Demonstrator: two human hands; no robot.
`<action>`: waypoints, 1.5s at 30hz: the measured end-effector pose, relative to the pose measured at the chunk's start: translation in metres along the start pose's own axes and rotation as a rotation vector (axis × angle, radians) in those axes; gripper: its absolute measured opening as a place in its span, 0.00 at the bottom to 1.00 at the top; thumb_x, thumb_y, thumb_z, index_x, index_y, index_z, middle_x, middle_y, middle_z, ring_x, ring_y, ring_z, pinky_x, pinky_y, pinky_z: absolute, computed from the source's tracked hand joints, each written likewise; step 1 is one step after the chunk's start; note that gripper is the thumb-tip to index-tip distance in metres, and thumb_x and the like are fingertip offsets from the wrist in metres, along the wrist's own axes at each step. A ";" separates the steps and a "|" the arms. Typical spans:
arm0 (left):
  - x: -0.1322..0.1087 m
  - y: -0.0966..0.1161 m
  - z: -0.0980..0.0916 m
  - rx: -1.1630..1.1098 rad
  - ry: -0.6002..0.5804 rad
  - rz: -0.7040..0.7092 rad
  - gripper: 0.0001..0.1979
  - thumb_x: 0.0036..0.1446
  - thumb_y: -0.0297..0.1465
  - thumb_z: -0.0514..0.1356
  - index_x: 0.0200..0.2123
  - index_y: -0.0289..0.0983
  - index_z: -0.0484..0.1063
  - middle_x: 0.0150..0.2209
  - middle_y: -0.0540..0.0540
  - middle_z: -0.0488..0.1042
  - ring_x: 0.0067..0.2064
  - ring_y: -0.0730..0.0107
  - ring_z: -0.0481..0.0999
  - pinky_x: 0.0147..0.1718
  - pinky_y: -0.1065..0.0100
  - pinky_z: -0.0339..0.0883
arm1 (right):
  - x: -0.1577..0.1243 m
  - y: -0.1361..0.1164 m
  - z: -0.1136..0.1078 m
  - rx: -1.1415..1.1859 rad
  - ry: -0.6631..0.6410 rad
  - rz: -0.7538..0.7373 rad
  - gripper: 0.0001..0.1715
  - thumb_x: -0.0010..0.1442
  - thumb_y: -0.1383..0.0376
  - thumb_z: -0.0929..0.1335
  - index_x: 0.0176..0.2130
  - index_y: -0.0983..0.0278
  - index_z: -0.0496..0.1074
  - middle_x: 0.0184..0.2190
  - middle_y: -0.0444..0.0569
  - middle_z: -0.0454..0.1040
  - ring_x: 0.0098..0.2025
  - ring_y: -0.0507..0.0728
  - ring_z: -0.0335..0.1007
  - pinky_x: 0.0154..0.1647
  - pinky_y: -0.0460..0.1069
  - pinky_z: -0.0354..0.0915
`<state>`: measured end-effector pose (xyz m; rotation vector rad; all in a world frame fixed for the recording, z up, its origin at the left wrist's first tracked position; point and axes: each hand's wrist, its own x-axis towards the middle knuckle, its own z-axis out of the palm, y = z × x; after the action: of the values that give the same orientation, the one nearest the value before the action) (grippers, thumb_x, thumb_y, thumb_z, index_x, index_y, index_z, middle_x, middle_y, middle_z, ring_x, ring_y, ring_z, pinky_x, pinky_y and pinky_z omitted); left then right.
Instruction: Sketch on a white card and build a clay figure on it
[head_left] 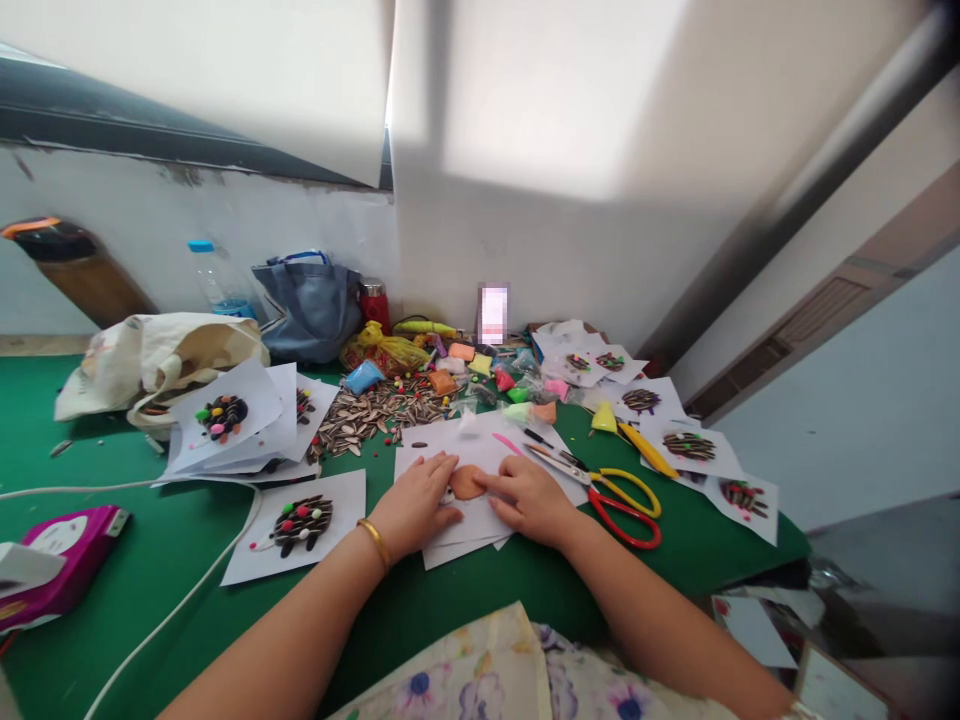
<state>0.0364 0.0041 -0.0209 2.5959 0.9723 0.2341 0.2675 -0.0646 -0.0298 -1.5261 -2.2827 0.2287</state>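
A flat, rounded patch of orange-brown modelling clay (469,482) lies on a stack of white paper (442,440) in front of me. My left hand (420,500) rests flat on the paper along the clay's left side, fingers stretched out. From the right, my right hand (529,500) touches the clay's edge with an extended index finger, its other fingers partly bent. Neither hand holds anything. Scissors (600,490) with one red and one yellow handle lie right of my right hand, beside a pink clay tool (508,443) and a black pen (536,437).
Sunflower seeds (375,412) are heaped behind the paper, near bags of coloured clay (480,364). Finished seed hedgehog pictures (304,525) lie left and right. A white cable (180,605) crosses the green table (277,640) by a purple box (67,560). Bags and bottles line the wall.
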 end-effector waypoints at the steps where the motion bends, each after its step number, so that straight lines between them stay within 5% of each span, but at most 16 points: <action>1: 0.000 0.000 0.000 -0.001 0.002 0.001 0.35 0.54 0.35 0.62 0.63 0.37 0.55 0.65 0.36 0.60 0.67 0.55 0.56 0.66 0.53 0.47 | 0.001 -0.001 0.000 -0.015 -0.003 0.006 0.23 0.62 0.63 0.66 0.57 0.54 0.70 0.37 0.48 0.66 0.40 0.56 0.63 0.44 0.51 0.62; 19: 0.000 0.000 -0.001 0.010 -0.013 -0.006 0.36 0.54 0.35 0.62 0.64 0.35 0.55 0.65 0.35 0.60 0.67 0.55 0.56 0.66 0.52 0.47 | 0.003 0.004 0.006 0.054 0.108 0.048 0.21 0.64 0.66 0.63 0.56 0.60 0.72 0.37 0.50 0.70 0.40 0.56 0.66 0.44 0.50 0.64; 45: 0.001 0.000 0.000 0.031 -0.008 -0.001 0.37 0.53 0.35 0.64 0.64 0.34 0.55 0.64 0.35 0.61 0.67 0.55 0.57 0.66 0.52 0.48 | 0.016 0.002 0.013 0.031 0.087 0.010 0.20 0.63 0.65 0.65 0.54 0.55 0.73 0.33 0.47 0.67 0.36 0.54 0.65 0.39 0.49 0.63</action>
<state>0.0370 0.0050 -0.0214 2.6223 0.9814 0.2106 0.2591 -0.0480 -0.0384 -1.5026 -2.1945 0.1959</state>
